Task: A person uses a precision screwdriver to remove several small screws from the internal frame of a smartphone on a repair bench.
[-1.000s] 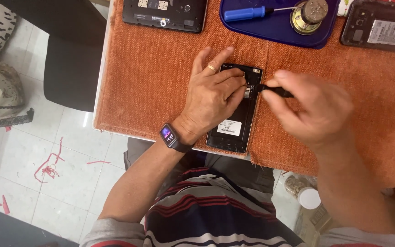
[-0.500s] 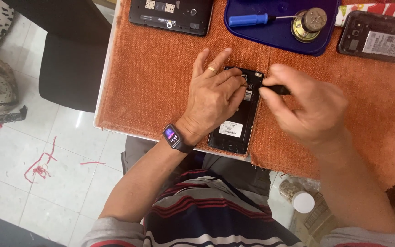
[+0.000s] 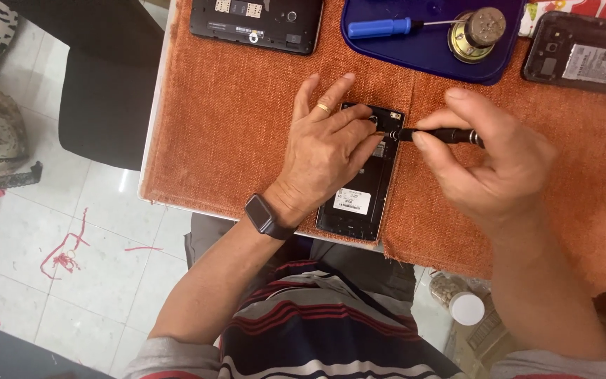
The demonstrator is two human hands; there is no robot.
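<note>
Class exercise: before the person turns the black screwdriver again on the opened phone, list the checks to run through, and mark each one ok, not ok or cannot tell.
1. Opened phone lies flat on the orange cloth: ok.
2. Left hand presses on the phone to steady it: ok.
3. Right hand grips the black screwdriver: ok.
4. Its tip meets the phone's top edge: ok; seated in a screw head: cannot tell.
5. Loosened screws kept in the blue tray: cannot tell.
6. Phone's lower end on the table's edge: not ok, it slightly overhangs.
</note>
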